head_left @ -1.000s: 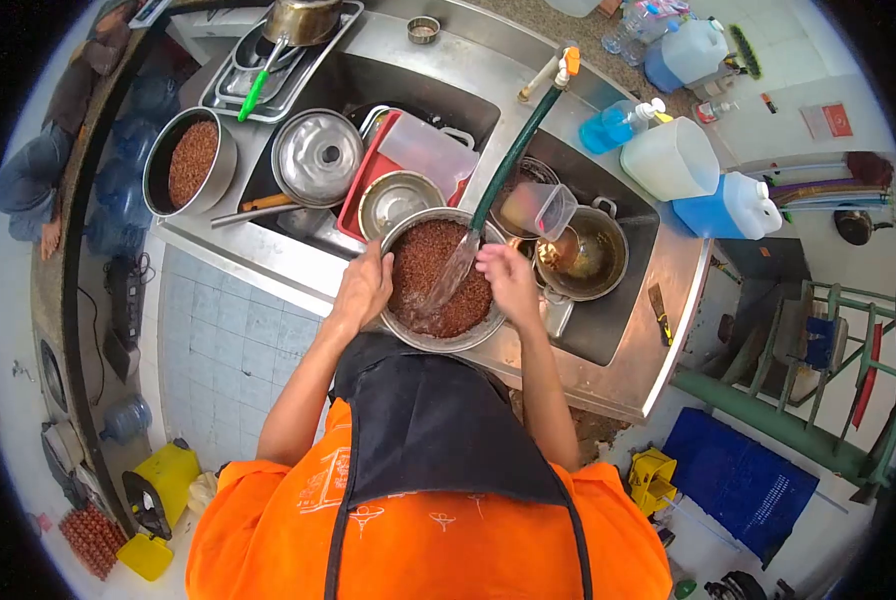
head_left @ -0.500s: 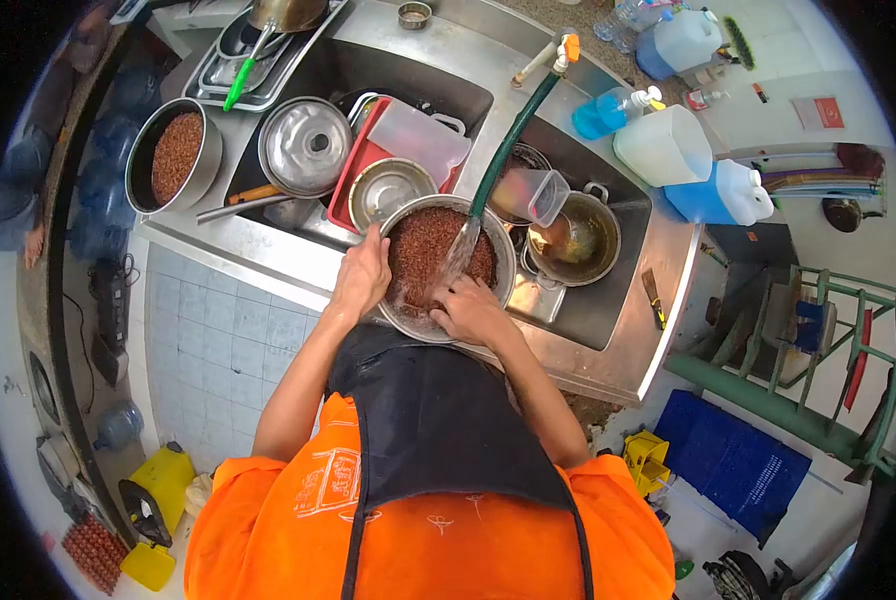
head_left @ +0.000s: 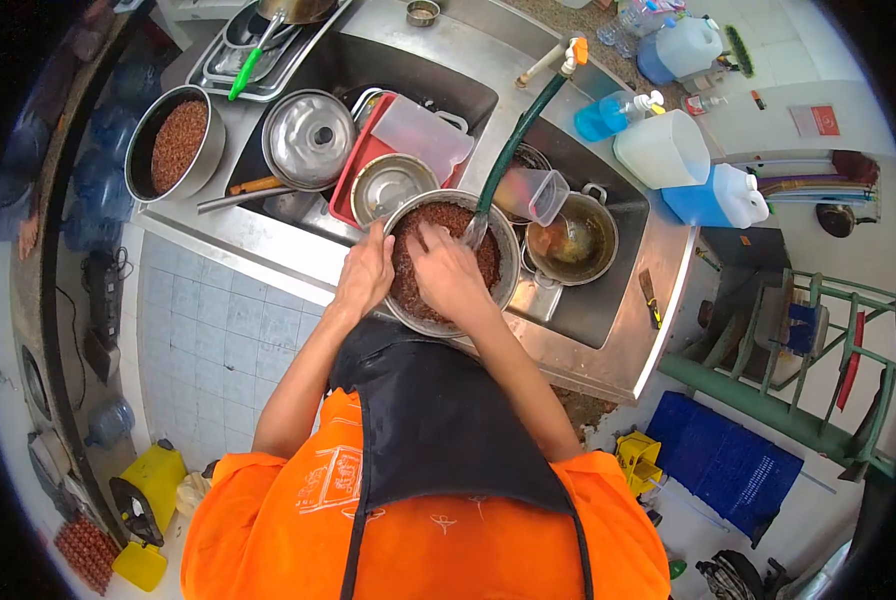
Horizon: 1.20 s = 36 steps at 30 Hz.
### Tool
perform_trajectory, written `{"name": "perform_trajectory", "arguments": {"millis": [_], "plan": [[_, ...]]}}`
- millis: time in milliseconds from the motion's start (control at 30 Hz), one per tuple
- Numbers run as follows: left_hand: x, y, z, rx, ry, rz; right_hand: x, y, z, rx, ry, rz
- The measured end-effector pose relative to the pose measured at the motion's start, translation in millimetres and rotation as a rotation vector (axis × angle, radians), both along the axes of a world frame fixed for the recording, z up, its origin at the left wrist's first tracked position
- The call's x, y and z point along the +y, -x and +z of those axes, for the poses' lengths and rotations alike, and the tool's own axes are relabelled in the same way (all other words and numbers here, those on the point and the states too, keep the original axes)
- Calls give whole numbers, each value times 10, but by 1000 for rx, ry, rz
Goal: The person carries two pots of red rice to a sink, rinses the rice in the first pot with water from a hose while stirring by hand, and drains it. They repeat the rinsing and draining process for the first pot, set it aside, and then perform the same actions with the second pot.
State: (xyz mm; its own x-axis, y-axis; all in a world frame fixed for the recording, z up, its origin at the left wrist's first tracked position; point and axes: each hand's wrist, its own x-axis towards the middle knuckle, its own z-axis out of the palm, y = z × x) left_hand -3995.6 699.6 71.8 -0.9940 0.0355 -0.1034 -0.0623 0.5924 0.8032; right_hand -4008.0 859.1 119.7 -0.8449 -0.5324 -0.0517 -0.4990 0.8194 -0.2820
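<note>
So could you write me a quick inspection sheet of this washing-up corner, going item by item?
Surface: steel sink counter, wet basins, tiled front below.
Job's things: round metal bowl of reddish-brown grains; green hose runs water into it.
Clutter: second pot of grains, pot lid, red tray, empty steel bowl, clear jug, pot of brownish water, detergent jugs.
Hands: left hand grips the bowl's rim; right hand is spread in the grains.
Cables: dark cords by the wall at left.
Surroundings: green rack, blue crate, water bottles.
</note>
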Motion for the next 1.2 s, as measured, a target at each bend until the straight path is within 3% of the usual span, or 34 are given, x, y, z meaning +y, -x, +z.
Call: {"name": "perform_trajectory", "arguments": {"millis": [67, 200, 333, 400, 467, 600, 667, 733, 833, 900, 967, 1033, 1133, 1167, 1200], "plan": [[-10, -7, 0, 59, -55, 0, -99, 125, -330, -33, -19, 8], [-50, 19, 10, -45, -69, -23, -161, 97, -436, -225, -37, 35], [-71, 33, -14, -63, -57, -25, 49, -124, -717, -204, -20, 193], [-51, 43, 38, -100, -42, -19, 124, -164, -439, -311, 11, 148], [-40, 32, 27, -36, -74, 3, 217, -191, -279, -422, -203, 222], [-54, 26, 18, -43, -70, -5, 367, -245, -3, -330, -216, 197], [-56, 28, 13, 6, -89, -4, 392, -182, 225, -399, -76, 27], [-59, 21, -6, -15, -75, -7, 445, -221, 419, -245, -71, 16], [-60, 15, -62, -16, -54, -8, 494, -205, 873, -343, 1, -161], [-47, 18, -98, 25, -30, 6, 672, -183, 837, -69, 300, -643], [-41, 7, -34, -7, -3, 5, 1150, -87, 380, 81, 467, -966], [-64, 22, -42, -75, 59, -21, 1815, -111, -461, -97, 557, -1054], [-72, 0, 24, -133, 61, -44, 1964, -197, -651, -396, 711, -1176], [-97, 3, 31, -126, 70, -57, 1839, -220, -533, -619, 823, -1222], [-139, 2, 23, -250, -3, -85, 1750, -261, -467, -701, 824, -1171]]}}
